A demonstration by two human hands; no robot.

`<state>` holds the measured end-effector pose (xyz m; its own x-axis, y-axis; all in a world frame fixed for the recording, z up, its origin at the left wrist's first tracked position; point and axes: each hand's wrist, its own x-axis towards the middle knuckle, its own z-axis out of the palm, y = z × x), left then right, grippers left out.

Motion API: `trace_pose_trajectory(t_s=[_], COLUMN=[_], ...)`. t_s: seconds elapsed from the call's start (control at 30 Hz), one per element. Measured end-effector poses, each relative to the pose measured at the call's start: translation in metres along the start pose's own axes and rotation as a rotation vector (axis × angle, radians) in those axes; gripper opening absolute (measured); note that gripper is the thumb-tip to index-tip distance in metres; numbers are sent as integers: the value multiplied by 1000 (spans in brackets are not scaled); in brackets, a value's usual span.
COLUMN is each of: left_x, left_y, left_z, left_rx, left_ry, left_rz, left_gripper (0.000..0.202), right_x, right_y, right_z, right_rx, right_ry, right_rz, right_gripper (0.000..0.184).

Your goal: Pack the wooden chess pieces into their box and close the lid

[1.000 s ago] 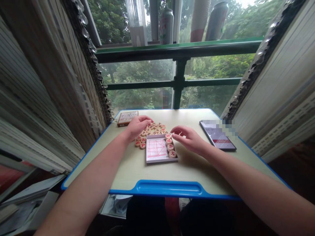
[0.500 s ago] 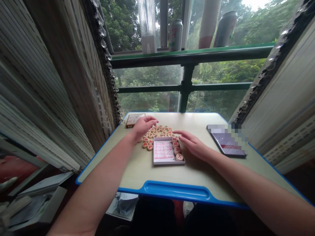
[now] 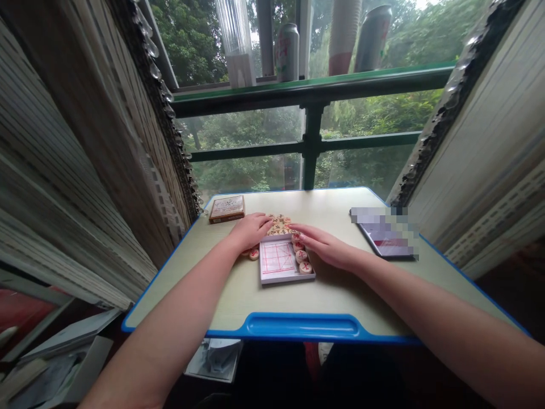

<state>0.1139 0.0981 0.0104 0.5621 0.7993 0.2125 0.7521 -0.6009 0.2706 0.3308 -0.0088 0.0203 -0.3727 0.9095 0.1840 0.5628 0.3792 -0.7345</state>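
My left hand (image 3: 254,227) lies over the left side of a cluster of round wooden Chinese chess pieces (image 3: 280,226), fingers stretched towards them and hiding some. A shallow white box (image 3: 287,278) stands just in front of the cluster, with a red-lined sheet (image 3: 276,258) in its bottom. Along its right inner side runs a column of several red-marked pieces (image 3: 301,257). My right hand (image 3: 321,243) rests at the box's upper right corner, fingers extended over the top of that column. Neither hand shows a piece gripped in it.
A brown patterned box (image 3: 227,209) lies at the table's back left. A phone (image 3: 383,233) is to the right, partly blurred out. The table has a blue front edge with a tray groove (image 3: 303,325). Cans (image 3: 287,52) and stacked cups (image 3: 343,37) stand on the window ledge.
My left hand has come down from above the pieces onto their left side, now covering several. My right hand stays beside the box. The whole view has shifted slightly.
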Motion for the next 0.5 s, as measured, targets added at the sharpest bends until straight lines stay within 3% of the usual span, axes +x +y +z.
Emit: trace_pose_trajectory(t_s=[0.5], left_x=[-1], left_y=[0], left_z=[-3], left_rx=[48], left_ry=[-38], left_rz=[-22], left_gripper=[55], right_x=[2], right_y=[2], right_z=[-2], right_rx=[-81], right_ry=[-1], right_rz=[-47], right_gripper=[46])
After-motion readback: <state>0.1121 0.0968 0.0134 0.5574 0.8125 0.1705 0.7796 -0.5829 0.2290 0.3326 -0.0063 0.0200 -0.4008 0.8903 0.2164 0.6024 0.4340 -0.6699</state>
